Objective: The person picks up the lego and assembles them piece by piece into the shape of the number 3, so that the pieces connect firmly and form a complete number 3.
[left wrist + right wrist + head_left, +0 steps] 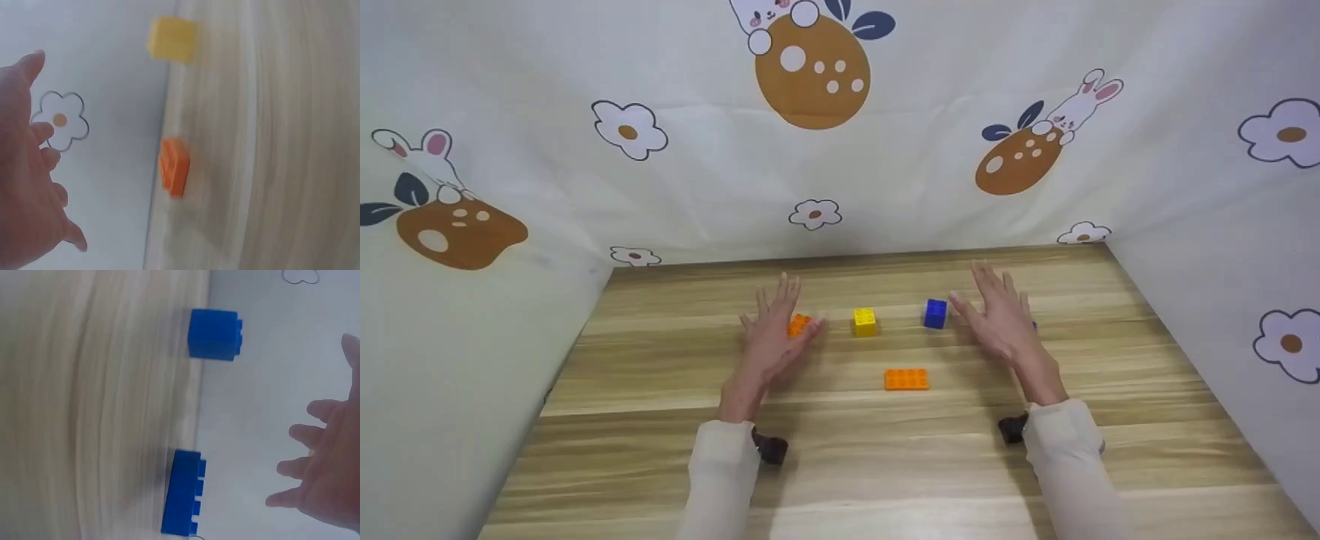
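My left hand (772, 334) hovers over the wooden table with its fingers spread, partly covering an orange toy brick (799, 325). That brick (174, 167) lies apart from the palm in the left wrist view. A yellow brick (865, 322) stands just right of this hand. On the other side, my right hand (1001, 319) is held above the table with fingers stretched out and nothing in it. Left of its thumb stands a square blue brick (935, 313). A longer blue brick (183, 493) shows in the right wrist view; in the head view the right hand hides most of it.
A flat orange brick (906, 379) lies nearer the front, between the two forearms. Patterned cloth (900, 172) with rabbits and flowers hangs behind the wooden table (885, 465) and along both its sides.
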The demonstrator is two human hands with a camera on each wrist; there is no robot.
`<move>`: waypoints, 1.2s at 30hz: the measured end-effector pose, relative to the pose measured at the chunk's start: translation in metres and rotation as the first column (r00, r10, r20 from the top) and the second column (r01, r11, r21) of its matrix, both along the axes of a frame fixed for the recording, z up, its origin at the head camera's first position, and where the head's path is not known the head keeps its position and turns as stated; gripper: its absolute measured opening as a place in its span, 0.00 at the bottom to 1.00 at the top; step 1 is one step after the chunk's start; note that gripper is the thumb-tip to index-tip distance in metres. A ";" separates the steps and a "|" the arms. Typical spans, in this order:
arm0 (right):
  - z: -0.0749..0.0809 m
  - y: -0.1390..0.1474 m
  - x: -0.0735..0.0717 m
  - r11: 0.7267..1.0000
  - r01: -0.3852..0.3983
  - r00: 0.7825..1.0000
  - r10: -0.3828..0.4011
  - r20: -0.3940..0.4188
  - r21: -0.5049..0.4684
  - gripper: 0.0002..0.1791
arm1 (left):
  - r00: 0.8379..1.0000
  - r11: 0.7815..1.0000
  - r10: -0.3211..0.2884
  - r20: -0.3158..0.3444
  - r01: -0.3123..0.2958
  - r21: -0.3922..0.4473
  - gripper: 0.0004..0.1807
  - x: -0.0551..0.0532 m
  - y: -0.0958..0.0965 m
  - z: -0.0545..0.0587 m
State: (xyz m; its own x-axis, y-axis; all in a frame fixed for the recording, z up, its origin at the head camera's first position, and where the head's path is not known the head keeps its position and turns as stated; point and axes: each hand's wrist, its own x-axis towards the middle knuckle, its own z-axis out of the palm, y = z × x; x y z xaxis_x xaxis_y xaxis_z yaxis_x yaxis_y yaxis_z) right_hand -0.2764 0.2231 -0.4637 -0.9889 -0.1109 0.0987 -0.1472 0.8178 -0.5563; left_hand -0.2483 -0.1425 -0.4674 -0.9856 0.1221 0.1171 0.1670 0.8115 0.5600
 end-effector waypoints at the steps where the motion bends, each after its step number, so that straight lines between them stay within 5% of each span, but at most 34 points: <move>1: 0.000 -0.002 0.002 0.998 0.002 1.000 -0.002 -0.003 -0.055 0.46 | 1.000 0.999 -0.015 0.004 0.015 0.052 0.43 0.002 0.005 0.000; 8: -0.001 -0.010 0.002 0.921 0.031 0.999 -0.034 -0.001 -0.388 0.43 | 0.998 0.930 -0.061 0.003 0.055 0.364 0.38 0.014 0.033 -0.009; 12: -0.003 -0.014 -0.002 0.824 0.068 0.998 -0.053 0.043 -0.563 0.39 | 0.999 0.883 -0.052 0.008 0.042 0.467 0.35 0.017 0.046 -0.012; 17: -0.010 -0.016 -0.011 0.682 0.149 0.986 -0.049 0.158 -0.716 0.34 | 0.997 0.851 -0.073 -0.018 0.072 0.521 0.34 0.019 0.058 -0.011; 22: -0.022 -0.015 -0.016 0.592 0.255 0.958 -0.046 0.284 -0.765 0.33 | 0.994 0.794 -0.106 -0.016 0.095 0.601 0.32 0.022 0.068 -0.014; 27: -0.030 -0.015 -0.019 0.546 0.302 0.936 -0.012 0.353 -0.782 0.32 | 0.982 0.754 -0.177 0.070 0.090 0.651 0.29 0.020 0.075 -0.020; 32: -0.034 -0.017 -0.021 0.535 0.311 0.918 0.046 0.395 -0.785 0.35 | 0.935 0.789 -0.236 0.267 0.023 0.615 0.28 0.018 0.079 -0.026; 36: -0.035 -0.018 -0.020 0.533 0.320 0.905 0.072 0.419 -0.783 0.37 | 0.901 0.797 -0.266 0.344 0.004 0.605 0.27 0.020 0.084 -0.030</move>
